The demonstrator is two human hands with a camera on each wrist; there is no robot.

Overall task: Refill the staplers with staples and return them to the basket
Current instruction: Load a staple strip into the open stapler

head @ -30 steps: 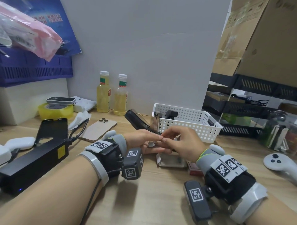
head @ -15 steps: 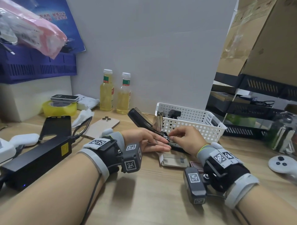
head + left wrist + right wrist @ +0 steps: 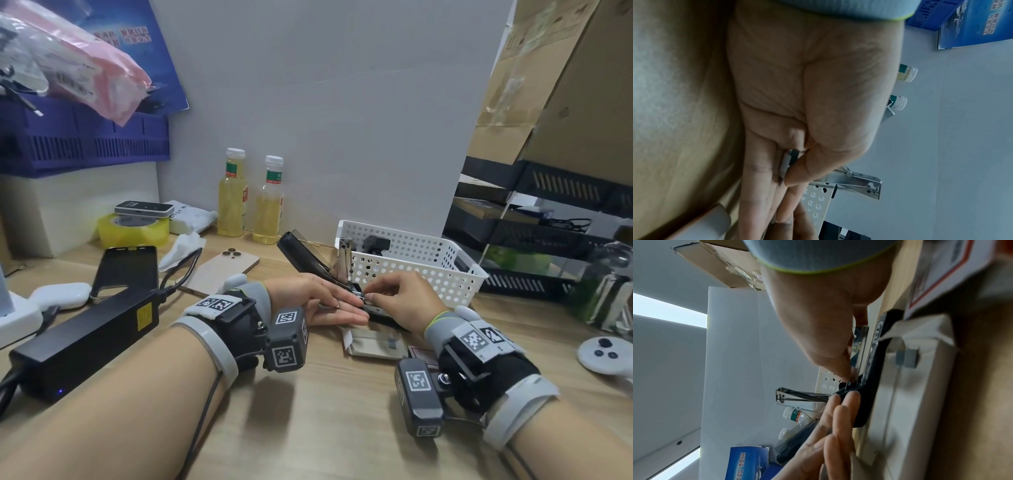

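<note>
My left hand [image 3: 318,301] lies palm up on the desk [image 3: 308,428], fingers [image 3: 846,402] straight against the black stapler [image 3: 373,310], while my thumb presses a strip of staples [image 3: 786,164] against them. The stapler sits near the desk's back edge, touching the front of the white basket [image 3: 428,270], its lid [image 3: 301,255] swung open and tilted back to the left. My right hand [image 3: 404,301] curls over the open channel [image 3: 860,347], thumb and forefinger pinched at its inner end; whether they hold staples I cannot tell. Another stapler [image 3: 375,244] lies in the basket. An open staple box [image 3: 373,344] rests on the desk just in front of my hands. Two bottles [image 3: 250,198] stand at the back edge.
</note>
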